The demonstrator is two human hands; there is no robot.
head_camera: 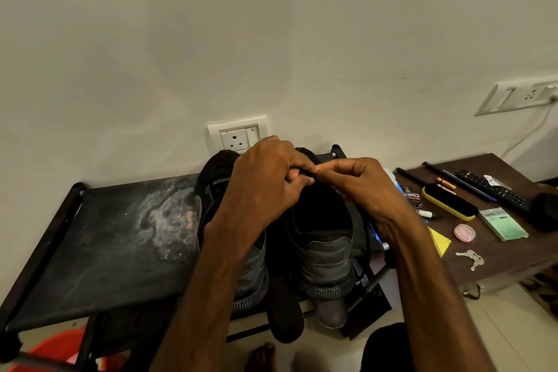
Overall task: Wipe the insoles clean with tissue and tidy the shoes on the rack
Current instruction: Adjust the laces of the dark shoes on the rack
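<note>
Two shoes (302,238) stand on the rack (99,238); table (507,254) to its right.

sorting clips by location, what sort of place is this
Likely a room in a home: a low black fabric-topped shoe rack holding dark grey sneakers, a white wall socket behind it, and beside it a dark brown wooden table carrying a black remote control and silver keys.

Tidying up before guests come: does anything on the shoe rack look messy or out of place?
Yes. A whitish, dusty stain mars the rack top, and a black insole lies loose between the two shoes, jutting past the front edge.
</note>
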